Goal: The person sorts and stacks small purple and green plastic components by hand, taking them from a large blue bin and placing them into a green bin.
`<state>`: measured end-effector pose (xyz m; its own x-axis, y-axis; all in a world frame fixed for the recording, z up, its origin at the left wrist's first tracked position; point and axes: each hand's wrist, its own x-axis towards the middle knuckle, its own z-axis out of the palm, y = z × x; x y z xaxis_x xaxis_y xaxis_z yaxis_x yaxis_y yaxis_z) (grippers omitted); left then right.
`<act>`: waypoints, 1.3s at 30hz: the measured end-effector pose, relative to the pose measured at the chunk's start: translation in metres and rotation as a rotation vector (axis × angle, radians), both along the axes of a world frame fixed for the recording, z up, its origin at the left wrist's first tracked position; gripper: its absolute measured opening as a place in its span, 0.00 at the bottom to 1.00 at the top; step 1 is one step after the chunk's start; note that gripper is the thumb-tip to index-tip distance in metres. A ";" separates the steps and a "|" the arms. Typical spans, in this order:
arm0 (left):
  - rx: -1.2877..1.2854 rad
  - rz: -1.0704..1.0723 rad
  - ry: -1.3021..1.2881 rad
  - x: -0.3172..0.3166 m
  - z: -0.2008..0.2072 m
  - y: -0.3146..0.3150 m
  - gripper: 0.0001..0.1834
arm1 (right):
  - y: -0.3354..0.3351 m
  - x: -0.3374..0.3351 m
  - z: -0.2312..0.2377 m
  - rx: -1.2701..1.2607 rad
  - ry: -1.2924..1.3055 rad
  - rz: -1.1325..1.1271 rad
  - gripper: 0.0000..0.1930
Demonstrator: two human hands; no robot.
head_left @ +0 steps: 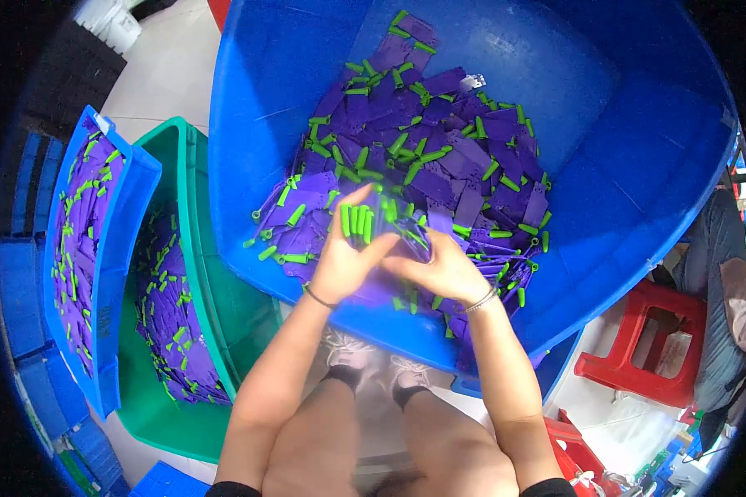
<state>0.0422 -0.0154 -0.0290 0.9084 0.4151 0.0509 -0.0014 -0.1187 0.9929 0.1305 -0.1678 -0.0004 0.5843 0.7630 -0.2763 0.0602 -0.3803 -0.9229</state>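
Both my hands are above the near part of a large blue bin (572, 58) that holds a heap of flat purple pieces with green handles, shaped like toy cleavers (456, 157). My left hand (344, 263) is closed around several toy cleavers (356, 222), their green handles lined up side by side. Close beside it, my right hand (446, 269) has its thumb and fingers closed on more of these toy cleavers (413, 235). Motion blurs the pieces between the hands, so their outlines are unclear.
To the left, a green bin (199, 190) and a tilted blue crate (112, 323) hold more of the same pieces. A red plastic stool (651, 344) stands at the right, near a grey garment (717, 315). My shoes (352, 352) are on the floor below the bin.
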 end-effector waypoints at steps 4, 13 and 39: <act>0.245 0.078 0.082 -0.001 0.009 0.008 0.42 | -0.007 0.051 -0.009 -0.463 -0.515 -0.385 0.14; -0.010 0.159 0.006 0.002 -0.023 0.014 0.34 | 0.000 0.045 -0.035 -0.452 -0.736 -0.395 0.16; 0.059 -0.044 -0.095 0.007 0.005 -0.022 0.43 | -0.022 -0.006 0.014 0.078 0.103 -0.162 0.16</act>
